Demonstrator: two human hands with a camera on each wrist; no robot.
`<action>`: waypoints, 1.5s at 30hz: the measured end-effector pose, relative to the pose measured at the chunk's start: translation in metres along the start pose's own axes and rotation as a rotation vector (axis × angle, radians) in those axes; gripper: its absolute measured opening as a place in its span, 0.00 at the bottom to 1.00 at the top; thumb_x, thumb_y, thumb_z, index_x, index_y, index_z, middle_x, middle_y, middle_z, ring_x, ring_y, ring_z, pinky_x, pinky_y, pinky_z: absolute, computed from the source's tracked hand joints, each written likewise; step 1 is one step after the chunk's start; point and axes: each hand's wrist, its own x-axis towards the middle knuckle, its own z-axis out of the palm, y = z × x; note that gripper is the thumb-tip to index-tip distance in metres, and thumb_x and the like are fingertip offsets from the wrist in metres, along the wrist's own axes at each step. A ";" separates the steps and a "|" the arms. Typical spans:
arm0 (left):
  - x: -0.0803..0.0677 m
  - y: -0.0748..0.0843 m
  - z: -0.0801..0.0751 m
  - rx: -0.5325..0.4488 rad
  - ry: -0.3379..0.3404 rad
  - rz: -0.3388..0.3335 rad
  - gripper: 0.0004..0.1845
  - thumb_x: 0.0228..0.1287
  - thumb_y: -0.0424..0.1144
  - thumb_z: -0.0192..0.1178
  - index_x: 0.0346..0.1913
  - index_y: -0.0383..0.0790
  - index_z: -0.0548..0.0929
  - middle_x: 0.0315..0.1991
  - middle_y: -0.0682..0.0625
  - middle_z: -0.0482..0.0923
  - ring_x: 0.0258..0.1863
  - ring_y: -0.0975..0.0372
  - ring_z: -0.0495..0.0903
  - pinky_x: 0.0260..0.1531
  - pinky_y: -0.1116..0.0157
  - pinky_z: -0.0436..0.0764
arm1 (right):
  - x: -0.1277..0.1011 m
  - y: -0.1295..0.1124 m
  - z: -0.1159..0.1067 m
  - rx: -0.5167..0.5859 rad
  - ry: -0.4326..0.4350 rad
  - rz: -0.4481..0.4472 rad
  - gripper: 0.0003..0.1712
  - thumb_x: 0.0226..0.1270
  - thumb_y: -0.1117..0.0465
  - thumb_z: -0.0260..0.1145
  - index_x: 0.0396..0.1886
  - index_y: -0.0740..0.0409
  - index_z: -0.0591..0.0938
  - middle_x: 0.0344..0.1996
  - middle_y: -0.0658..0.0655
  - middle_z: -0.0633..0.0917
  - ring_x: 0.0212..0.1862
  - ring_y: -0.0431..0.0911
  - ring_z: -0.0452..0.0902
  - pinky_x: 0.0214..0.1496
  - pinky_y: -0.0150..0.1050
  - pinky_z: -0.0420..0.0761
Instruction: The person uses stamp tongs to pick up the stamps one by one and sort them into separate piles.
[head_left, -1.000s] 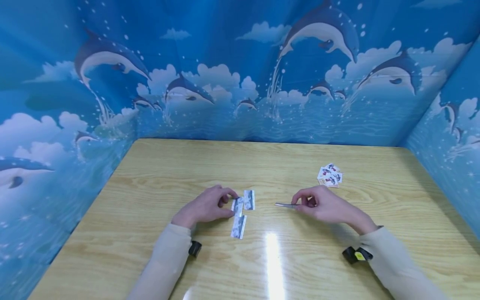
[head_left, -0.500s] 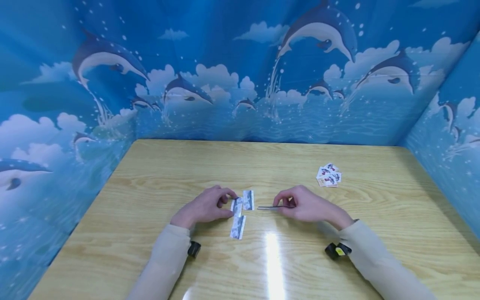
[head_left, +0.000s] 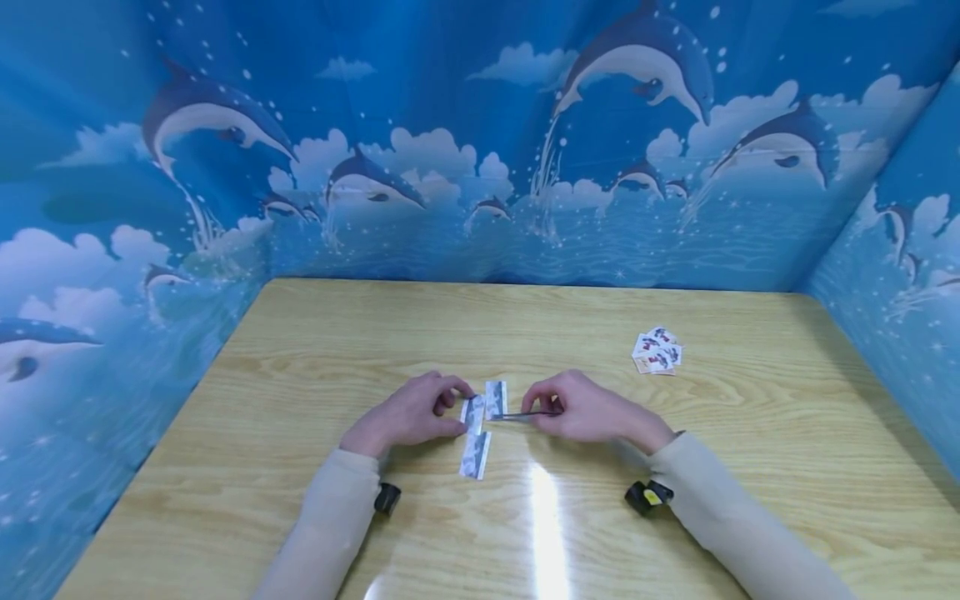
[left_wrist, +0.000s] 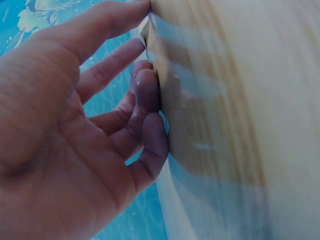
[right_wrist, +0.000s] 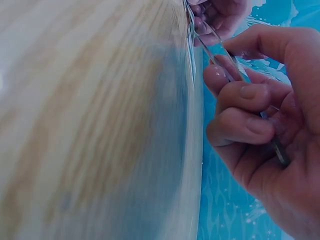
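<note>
Three small blue-and-white paper pieces lie mid-table: one (head_left: 496, 398) at the back, one (head_left: 474, 414) tilted, one (head_left: 476, 455) nearer me. My left hand (head_left: 459, 410) pinches the tilted piece at its left edge with thumb and forefinger; in the left wrist view the left hand (left_wrist: 135, 60) has its thumb on the piece's edge (left_wrist: 146, 27). In my right hand (head_left: 551, 410) I grip thin metal tweezers (head_left: 521, 415) pointing left, tips at the back piece's lower edge. The right wrist view shows the tweezers (right_wrist: 220, 45) between curled fingers (right_wrist: 240, 100).
A small pile of white cards with red and blue print (head_left: 657, 350) lies at the back right of the wooden table (head_left: 675, 517). Blue dolphin-print walls (head_left: 480, 167) enclose the table on three sides. A black strap (head_left: 387, 498) sits at each wrist.
My right hand has moved left with the tweezers, from mid-right of the table to the paper pieces. The left hand and the pieces have stayed put.
</note>
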 end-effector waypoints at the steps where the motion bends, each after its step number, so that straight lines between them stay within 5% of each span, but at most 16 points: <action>1: 0.000 0.000 0.000 0.000 -0.001 0.000 0.21 0.62 0.44 0.73 0.58 0.57 0.83 0.44 0.53 0.76 0.41 0.62 0.73 0.44 0.61 0.75 | 0.001 -0.001 0.001 0.001 -0.001 -0.001 0.08 0.67 0.63 0.67 0.43 0.48 0.87 0.22 0.44 0.79 0.24 0.37 0.70 0.29 0.31 0.71; 32: 0.001 0.000 -0.006 0.008 -0.007 0.019 0.22 0.62 0.44 0.73 0.59 0.56 0.82 0.45 0.53 0.77 0.42 0.62 0.75 0.47 0.60 0.77 | 0.018 -0.009 0.007 -0.024 0.036 -0.065 0.09 0.66 0.63 0.67 0.44 0.53 0.87 0.22 0.45 0.78 0.24 0.36 0.68 0.28 0.30 0.69; 45: -0.010 -0.015 -0.015 -0.019 0.028 0.058 0.22 0.63 0.42 0.71 0.60 0.51 0.82 0.47 0.50 0.80 0.43 0.62 0.78 0.49 0.58 0.80 | 0.021 -0.011 0.011 0.004 0.015 -0.048 0.08 0.67 0.63 0.66 0.44 0.51 0.88 0.21 0.44 0.76 0.23 0.35 0.65 0.28 0.29 0.66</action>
